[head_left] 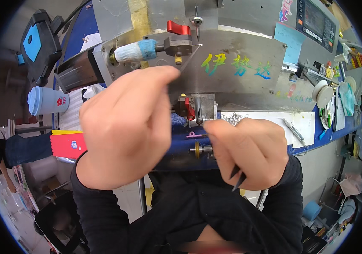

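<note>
My left hand (126, 127) is raised over the left part of the bench, slightly blurred. Its fingers are closed, with the fingertips just below a clamp with a red lever (178, 28); what they pinch, if anything, I cannot make out. My right hand (253, 152) is curled around black tweezers (237, 179), whose pointed ends stick out below the palm. The thumb and forefinger of that hand meet beside a dark spindle (198, 111) on the machine. To the spindle's left is a second red lever (190, 109). Many small metal hooks (235, 118) lie on white paper behind my right hand.
A motor with a white-and-blue wrapped shaft (132, 51) stands at the left. Nearby are a light blue cup (47, 100) and a red card (69, 144). On the right are a control panel (315, 24), thread spools (324, 94) and a pale pen-like tool (293, 130).
</note>
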Demonstrator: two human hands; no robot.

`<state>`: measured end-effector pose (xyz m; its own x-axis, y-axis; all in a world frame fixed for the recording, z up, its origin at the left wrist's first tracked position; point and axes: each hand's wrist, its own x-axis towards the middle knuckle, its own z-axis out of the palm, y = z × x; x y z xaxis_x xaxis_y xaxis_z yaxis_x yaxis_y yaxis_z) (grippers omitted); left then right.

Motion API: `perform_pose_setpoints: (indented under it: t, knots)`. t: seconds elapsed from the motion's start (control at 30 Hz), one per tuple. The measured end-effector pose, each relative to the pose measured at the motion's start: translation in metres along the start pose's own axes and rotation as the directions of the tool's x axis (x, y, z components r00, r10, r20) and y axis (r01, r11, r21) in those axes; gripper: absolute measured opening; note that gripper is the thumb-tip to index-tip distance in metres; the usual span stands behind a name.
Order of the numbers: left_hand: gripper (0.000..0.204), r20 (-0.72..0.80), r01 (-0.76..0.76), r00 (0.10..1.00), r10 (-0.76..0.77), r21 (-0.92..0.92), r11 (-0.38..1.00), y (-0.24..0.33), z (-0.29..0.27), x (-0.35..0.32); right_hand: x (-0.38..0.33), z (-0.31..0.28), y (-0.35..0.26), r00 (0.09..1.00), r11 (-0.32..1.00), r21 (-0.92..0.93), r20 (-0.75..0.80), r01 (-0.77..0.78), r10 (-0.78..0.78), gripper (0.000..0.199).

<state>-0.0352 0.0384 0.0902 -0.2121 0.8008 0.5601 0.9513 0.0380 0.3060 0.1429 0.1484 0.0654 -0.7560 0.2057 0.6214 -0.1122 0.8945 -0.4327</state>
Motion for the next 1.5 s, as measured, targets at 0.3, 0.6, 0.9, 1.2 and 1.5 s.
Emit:
perform_pose_setpoints:
  t: [0.3, 0.6, 0.9, 1.2, 1.5]
  knots:
    - [0.027, 0.021, -0.377, 0.906, 0.423, 0.497, 0.781, -0.029, 0.009, -0.003, -0.027, 0.004, 0.021, 0.991, 0.994, -0.060, -0.100, -0.097, 0.091, 0.026]
    - [0.029, 0.097, -0.398, 0.916, 0.389, 0.326, 0.858, -0.017, 0.017, 0.007, -0.066, -0.011, 0.025, 0.906, 0.898, -0.153, -0.179, -0.412, 0.385, 0.016]
    - [0.026, -0.402, 0.294, 0.885, -0.233, 0.096, 0.951, 0.010, -0.013, -0.042, -0.116, 0.001, 0.061, 0.736, 0.732, -0.132, 0.033, -0.668, 0.677, 0.015]
    - [0.026, -0.125, 0.090, 0.986, -0.111, -0.165, 0.982, 0.038, 0.026, -0.078, -0.124, 0.030, 0.058, 0.816, 0.743, -0.444, 0.044, -0.501, 0.576, 0.023]
    - [0.023, 0.077, -0.055, 0.992, 0.104, -0.479, 0.876, 0.066, 0.069, -0.065, -0.083, -0.037, 0.012, 0.740, 0.673, 0.310, 0.333, -0.671, 0.584, 0.017]
